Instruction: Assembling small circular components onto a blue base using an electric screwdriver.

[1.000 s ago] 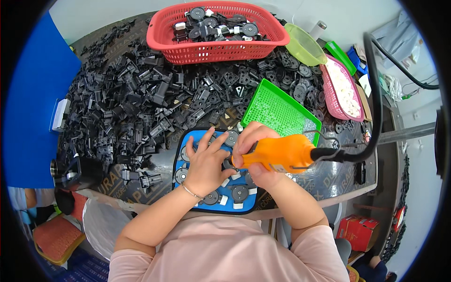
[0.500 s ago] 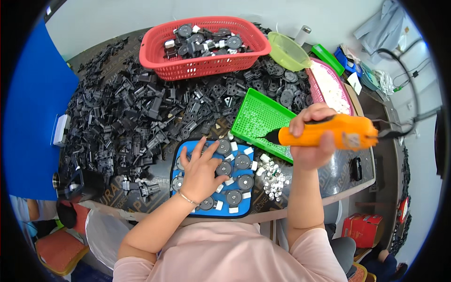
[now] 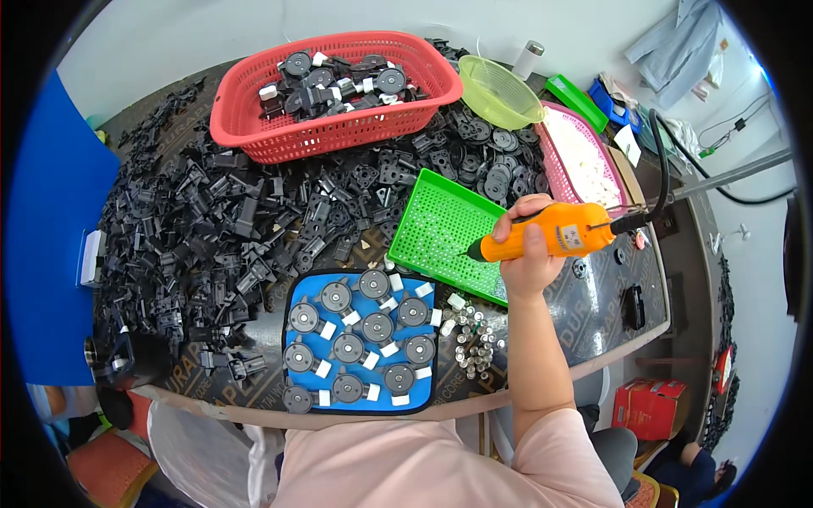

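My right hand (image 3: 529, 258) is wrapped round an orange electric screwdriver (image 3: 569, 230) with a black nose. Its tip points left, over a green perforated tray (image 3: 449, 282) with many tiny pale pieces scattered inside. My left hand is out of view. On a blue mat (image 3: 422, 391) with a black border lie several black parts with round discs (image 3: 348, 348), each with a white block at its side. A small heap of shiny metal-and-white pieces (image 3: 474, 347) lies between the mat and my right forearm.
A red basket (image 3: 356, 140) holds more disc parts. Loose black plastic parts (image 3: 229, 212) cover the table's left and middle. A yellow-green colander (image 3: 500, 93), a pink basket (image 3: 555, 165) of white pieces and a bottle (image 3: 528, 59) stand at the back right. The screwdriver's cable (image 3: 660, 161) runs up right.
My left hand has left the mat and gone out of view, uncovering the disc parts. My right hand keeps the screwdriver over the tray, its handle now swung a little. The whole view has shifted slightly.
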Demonstrator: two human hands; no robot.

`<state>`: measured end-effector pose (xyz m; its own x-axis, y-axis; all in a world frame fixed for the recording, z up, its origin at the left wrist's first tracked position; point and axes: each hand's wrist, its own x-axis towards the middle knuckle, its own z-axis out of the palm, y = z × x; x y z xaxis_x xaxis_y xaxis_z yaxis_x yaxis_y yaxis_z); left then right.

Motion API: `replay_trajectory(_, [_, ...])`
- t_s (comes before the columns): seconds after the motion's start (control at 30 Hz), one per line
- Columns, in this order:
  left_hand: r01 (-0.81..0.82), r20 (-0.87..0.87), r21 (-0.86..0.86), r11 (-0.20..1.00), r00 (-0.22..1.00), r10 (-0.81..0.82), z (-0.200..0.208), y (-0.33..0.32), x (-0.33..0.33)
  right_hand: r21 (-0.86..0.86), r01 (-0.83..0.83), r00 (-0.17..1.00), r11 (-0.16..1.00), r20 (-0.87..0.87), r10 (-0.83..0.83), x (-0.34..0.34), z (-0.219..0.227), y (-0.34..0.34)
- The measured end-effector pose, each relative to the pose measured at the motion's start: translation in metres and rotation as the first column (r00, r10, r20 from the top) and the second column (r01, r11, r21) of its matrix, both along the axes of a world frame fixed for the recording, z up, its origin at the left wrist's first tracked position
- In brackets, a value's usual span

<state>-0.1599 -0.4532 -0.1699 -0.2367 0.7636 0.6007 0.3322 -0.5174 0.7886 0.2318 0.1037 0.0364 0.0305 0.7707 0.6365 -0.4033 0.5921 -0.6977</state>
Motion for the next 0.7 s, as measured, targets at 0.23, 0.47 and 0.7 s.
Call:
replay_trajectory(0.23, [0.061,0.1,-0.359,0.931,0.995,-0.027,-0.041,-0.049,-0.015,0.006,-0.001,1.0,1.0,-0.016,0.001,0.002,-0.003,0.002])
replay_trajectory(0.47, [0.124,0.177,-0.667,0.734,0.984,-0.006,0.046,0.019,0.008,0.048,0.033,0.997,0.998,0.068,-0.037,0.002,-0.004,0.001])
replay_trajectory(0.7, [0.204,0.26,-0.879,0.43,0.963,0.074,0.168,0.123,0.043,0.018,0.013,0.998,1.0,0.063,-0.014,0.003,-0.001,0.001])
